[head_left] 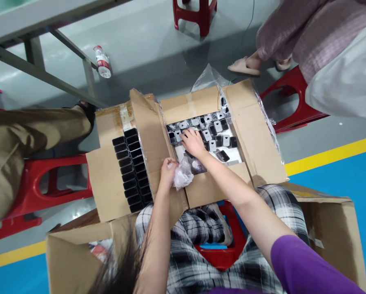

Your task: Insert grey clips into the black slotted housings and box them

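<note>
My left hand (168, 171) is closed on a crumpled clear plastic bag (183, 174) at the left front edge of an open cardboard box (206, 188). Inside that box lie many small black and grey rectangular pieces (226, 141), some face up and some turned over, loosely spread. My right hand (193, 141) reaches into the box from the right, fingers spread over the pieces near its left side and touching them. Whether it grips one is not clear. Left of the box, black rectangular pieces (128, 167) stand in two neat columns on cardboard.
Open cardboard boxes flank my legs, one at left (75, 261) and one at right (333, 232). Other people sit on red stools (60, 163) at both sides. A metal table frame (45, 77) and a plastic bottle (102, 62) are at upper left.
</note>
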The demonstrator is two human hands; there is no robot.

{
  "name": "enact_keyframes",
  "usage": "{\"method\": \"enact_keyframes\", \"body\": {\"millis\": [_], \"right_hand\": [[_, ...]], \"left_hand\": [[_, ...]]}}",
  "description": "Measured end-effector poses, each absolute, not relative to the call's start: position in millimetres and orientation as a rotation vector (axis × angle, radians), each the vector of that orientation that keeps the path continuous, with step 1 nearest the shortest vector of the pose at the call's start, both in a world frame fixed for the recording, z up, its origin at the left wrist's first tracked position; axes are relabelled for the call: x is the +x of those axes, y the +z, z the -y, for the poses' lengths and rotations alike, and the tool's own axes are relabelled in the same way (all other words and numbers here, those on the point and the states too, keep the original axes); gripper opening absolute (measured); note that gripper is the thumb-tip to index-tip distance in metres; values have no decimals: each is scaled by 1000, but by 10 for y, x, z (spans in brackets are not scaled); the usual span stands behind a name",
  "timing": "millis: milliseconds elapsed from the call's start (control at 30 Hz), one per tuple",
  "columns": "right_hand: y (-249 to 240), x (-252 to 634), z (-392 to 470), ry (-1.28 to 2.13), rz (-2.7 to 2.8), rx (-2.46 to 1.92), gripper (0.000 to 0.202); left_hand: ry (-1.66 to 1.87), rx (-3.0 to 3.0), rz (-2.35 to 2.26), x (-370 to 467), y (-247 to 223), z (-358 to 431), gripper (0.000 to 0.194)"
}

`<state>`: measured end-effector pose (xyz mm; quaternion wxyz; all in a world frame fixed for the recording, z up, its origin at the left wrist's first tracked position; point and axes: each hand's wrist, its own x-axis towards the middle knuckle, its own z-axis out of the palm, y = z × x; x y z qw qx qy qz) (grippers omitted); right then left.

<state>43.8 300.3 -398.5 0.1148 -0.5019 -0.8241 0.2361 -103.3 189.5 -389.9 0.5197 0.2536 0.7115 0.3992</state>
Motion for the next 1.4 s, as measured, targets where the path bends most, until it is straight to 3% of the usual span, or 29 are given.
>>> {"method": "enact_keyframes", "body": {"millis": [300,433,600,700,833,967,1200,1400], "right_hand": [[-4241,110,-3060,790,2313,-1355,25],[-4197,163,-3021,866,2157,-1358,13],[-4108,274,-2645,1112,1882,-1221,18],[-4059,283,-2363,1256,1704,-1129,16],[-4001,370,-2206,1203,1737,-1214,26],[-3977,532,-2387,1090,1792,-1379,35],[-3972,169,-2969,926,2199,-1383,14],[-3975,-69,-2974,789,2378,-1472,29]], "left_hand": [[969,603,-1670,-1038,-3923,-1891,26],[1071,509,-1682,-1039,-3975,-1915,44],[1177,349,-1610,-992,-3985,-2000,59],[1174,295,-1559,-978,-3957,-2013,51],[1213,271,-1591,-979,-3935,-1987,33],[1202,278,-1617,-963,-3916,-1945,38],[1068,363,-1633,-956,-3826,-1841,34],[1062,433,-1641,-1046,-3914,-1839,29]]}}
